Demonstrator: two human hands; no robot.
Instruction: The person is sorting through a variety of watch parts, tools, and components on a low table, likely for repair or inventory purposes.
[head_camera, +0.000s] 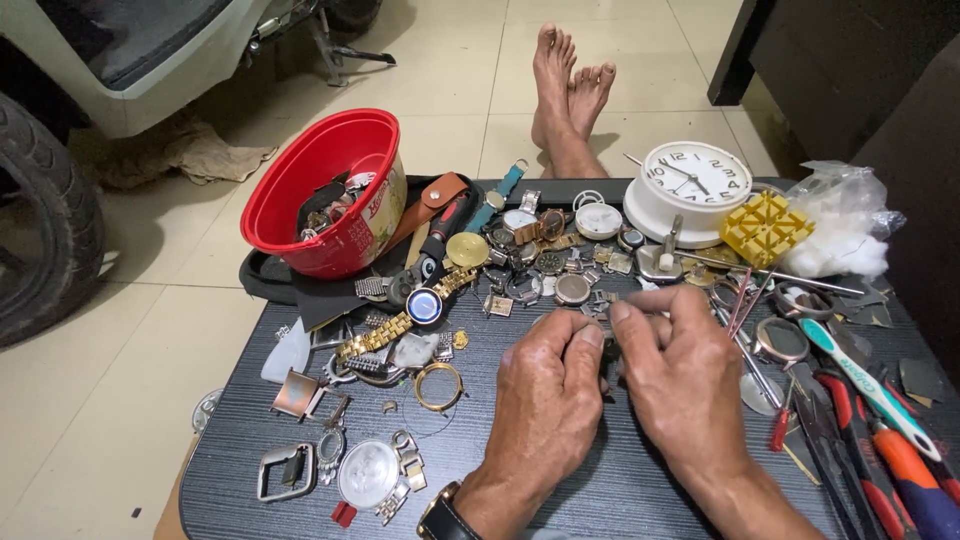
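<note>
Both my hands meet at the middle of a dark striped tabletop (620, 490). My left hand (548, 385) and my right hand (677, 362) pinch a small dark watch part (606, 333) between their fingertips; most of it is hidden by the fingers. A dark watch sits on my left wrist (443, 518). Just beyond the fingers lies a heap of watch cases and faces (560, 265). A gold-band watch with a blue dial (425, 306) lies to the left of my hands.
A red plastic tub (330, 190) of parts stands back left. A white round clock (695, 185), a yellow case holder (765, 227) and a plastic bag (845, 220) sit back right. Pliers, screwdrivers and a toothbrush (865, 385) lie right. My bare feet (568, 95) rest beyond the table.
</note>
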